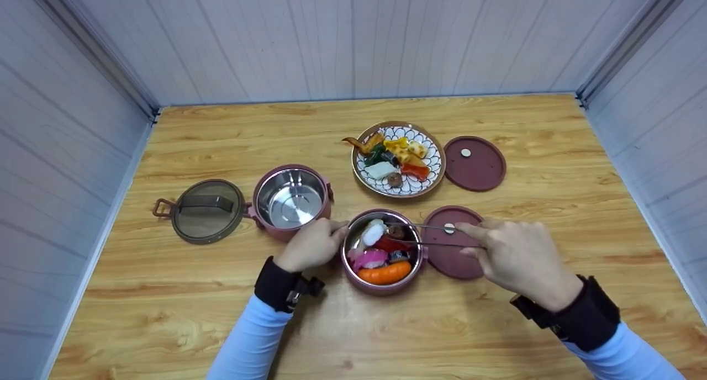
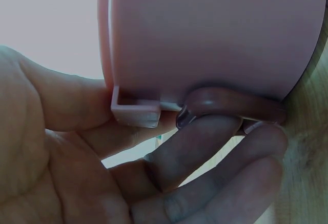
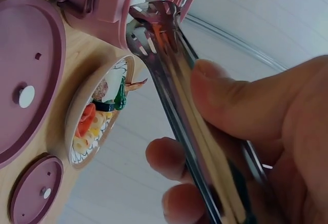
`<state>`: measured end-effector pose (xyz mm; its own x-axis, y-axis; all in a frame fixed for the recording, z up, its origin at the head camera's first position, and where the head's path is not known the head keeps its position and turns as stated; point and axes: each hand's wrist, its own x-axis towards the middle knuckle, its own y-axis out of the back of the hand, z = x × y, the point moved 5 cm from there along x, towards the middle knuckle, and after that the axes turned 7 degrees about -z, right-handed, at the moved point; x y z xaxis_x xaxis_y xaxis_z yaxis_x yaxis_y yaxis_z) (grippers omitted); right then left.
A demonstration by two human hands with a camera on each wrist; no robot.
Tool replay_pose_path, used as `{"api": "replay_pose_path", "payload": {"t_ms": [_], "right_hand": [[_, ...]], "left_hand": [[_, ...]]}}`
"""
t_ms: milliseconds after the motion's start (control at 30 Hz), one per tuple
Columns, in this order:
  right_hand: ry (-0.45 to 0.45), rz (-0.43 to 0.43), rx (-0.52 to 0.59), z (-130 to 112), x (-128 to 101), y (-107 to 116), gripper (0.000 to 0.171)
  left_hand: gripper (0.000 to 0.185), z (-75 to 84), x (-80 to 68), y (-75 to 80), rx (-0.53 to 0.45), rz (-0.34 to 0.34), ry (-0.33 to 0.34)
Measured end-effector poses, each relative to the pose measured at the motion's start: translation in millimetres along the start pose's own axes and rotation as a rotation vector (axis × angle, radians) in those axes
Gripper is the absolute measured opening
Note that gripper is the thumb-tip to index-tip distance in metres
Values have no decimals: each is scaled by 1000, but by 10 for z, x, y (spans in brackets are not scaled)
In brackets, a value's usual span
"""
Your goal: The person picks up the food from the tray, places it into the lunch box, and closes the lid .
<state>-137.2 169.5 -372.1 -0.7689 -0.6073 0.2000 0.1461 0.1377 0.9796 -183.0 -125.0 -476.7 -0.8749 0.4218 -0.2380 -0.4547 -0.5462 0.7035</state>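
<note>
A pink steel-lined container (image 1: 382, 285) filled with toy food sits at the table's near middle. My left hand (image 1: 314, 244) grips its left side, fingers curled under the side latch (image 2: 137, 112) of the container (image 2: 215, 34). My right hand (image 1: 516, 257) holds metal tongs (image 1: 431, 235), whose tips pinch a small brown food piece (image 1: 395, 231) over the container. In the right wrist view the tongs (image 3: 174, 75) run from my fingers (image 3: 241, 106) toward the container's rim (image 3: 118, 14).
A patterned plate (image 1: 433, 148) with more toy food stands behind. Two maroon lids (image 1: 475, 163) (image 1: 455, 256) lie to the right. An empty steel-lined container (image 1: 290, 199) and a grey handled lid (image 1: 205, 210) sit at the left. Walls enclose the wooden table (image 1: 221, 131).
</note>
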Motion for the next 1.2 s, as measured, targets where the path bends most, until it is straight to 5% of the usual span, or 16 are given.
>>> {"api": "replay_pose_path", "payload": {"t_ms": [567, 867, 1200], "right_hand": [[-36, -39, 14, 20, 68, -42, 34], [-175, 78, 151, 235, 128, 6, 38], [-406, 125, 247, 546, 277, -320, 43]], "left_hand": [[30, -10, 9, -8, 6, 9, -8], [29, -14, -12, 22, 2, -3, 16], [28, -7, -8, 8, -12, -18, 23]]}}
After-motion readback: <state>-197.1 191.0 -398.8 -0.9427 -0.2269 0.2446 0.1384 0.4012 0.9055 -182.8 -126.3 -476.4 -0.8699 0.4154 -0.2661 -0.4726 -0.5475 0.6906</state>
